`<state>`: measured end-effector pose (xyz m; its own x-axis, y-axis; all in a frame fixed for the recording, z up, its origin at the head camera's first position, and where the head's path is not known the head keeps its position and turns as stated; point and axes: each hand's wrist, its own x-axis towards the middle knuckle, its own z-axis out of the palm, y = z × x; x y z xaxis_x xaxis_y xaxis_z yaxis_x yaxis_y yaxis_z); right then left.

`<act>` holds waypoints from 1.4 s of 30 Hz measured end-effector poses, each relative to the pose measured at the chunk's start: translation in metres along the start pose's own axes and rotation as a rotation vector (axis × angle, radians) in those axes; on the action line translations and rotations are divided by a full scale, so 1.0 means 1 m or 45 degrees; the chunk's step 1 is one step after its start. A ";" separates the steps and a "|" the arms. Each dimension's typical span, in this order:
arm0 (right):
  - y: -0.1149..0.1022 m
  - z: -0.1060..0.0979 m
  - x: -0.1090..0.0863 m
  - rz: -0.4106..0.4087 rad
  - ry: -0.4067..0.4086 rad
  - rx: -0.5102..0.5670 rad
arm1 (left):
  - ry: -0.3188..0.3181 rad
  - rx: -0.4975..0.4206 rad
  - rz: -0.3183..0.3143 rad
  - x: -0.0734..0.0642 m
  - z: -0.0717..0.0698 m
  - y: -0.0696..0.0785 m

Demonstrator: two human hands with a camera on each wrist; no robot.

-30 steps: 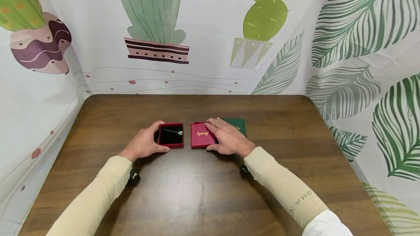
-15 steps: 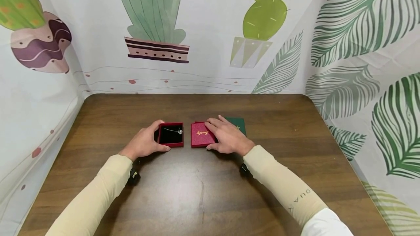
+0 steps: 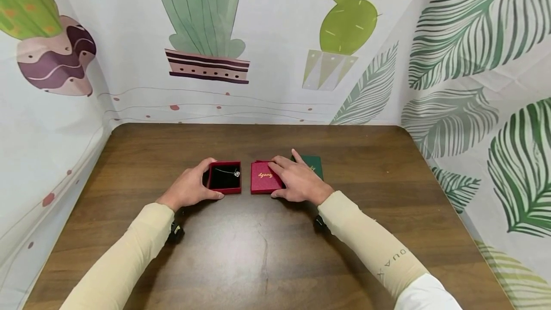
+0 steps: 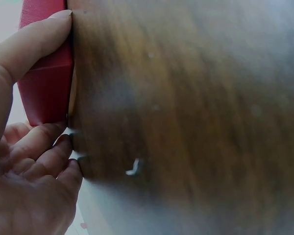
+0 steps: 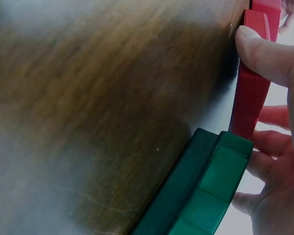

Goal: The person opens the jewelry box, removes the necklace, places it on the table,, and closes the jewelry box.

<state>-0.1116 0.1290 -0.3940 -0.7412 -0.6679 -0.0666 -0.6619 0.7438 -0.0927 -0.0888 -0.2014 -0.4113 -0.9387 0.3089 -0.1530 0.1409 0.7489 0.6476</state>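
While both forearms, in pale sleeves [image 3: 116, 257], reach in from the near edge of the brown table [image 3: 224, 248], the hands stand well apart on the outer sides of two red pieces. The left hand [image 3: 187, 188] is spread partway, its thumb at the near side of the open red box [image 3: 226, 191] and its fingers around the far left corner, gripping it. The right hand [image 3: 303, 182] holds the lettered red piece [image 3: 260, 184] in the same way, thumb near and fingertips far. The two pieces lie level, just beside each other but apart, their facing sides separated by a narrow strip; both look nearly square, with no clear long axis, and each is nearest the hand on it.

In the open red box, a fine necklace [image 3: 236, 173] lies on black lining [image 3: 220, 183], its pendant toward the right side. Whether the lettered red piece is a lid or a whole box, I cannot tell. Slightly farther off, partly behind the right hand, sits a green box [image 3: 314, 162], contents hidden. Beyond the table hangs a cactus-print cloth [image 3: 280, 104].
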 end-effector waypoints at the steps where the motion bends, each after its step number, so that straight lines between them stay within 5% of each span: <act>1: 0.000 0.000 0.000 0.000 -0.002 -0.003 | 0.002 -0.003 -0.005 0.000 0.000 0.000; 42: 0.000 0.000 0.003 0.084 -0.095 0.032 | -0.002 0.008 0.005 -0.001 -0.002 0.001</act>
<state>-0.1135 0.1270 -0.3943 -0.7724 -0.6179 -0.1471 -0.6080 0.7862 -0.1105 -0.0885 -0.2023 -0.4095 -0.9377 0.3129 -0.1514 0.1467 0.7512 0.6435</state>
